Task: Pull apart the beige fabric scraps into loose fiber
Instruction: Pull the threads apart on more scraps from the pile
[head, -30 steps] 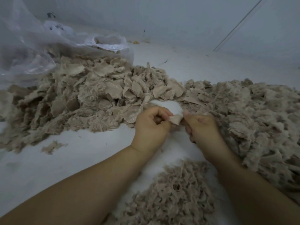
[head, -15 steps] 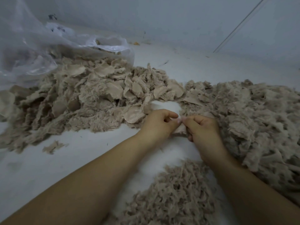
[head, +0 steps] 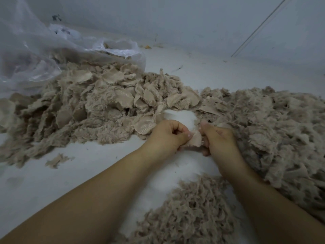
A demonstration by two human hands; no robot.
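A small beige fabric scrap [head: 196,139] is stretched between my two hands just above the white floor. My left hand [head: 168,137] pinches its left edge with curled fingers. My right hand [head: 219,139] grips its right edge, thumb pointing up. A big heap of beige fabric scraps [head: 98,103] lies behind and to the left. Another wide heap of frayed beige pieces [head: 274,131] spreads to the right. A smaller mound of loose fiber [head: 191,213] sits close to me between my forearms.
A clear plastic bag [head: 42,48] with more scraps lies at the back left. One stray scrap [head: 57,160] rests alone on the white floor [head: 52,187] at left. A pale wall [head: 175,20] rises behind the heaps.
My hands have drawn slightly apart, so more of the scrap shows between them. The view has shifted a little; the heaps have not moved.
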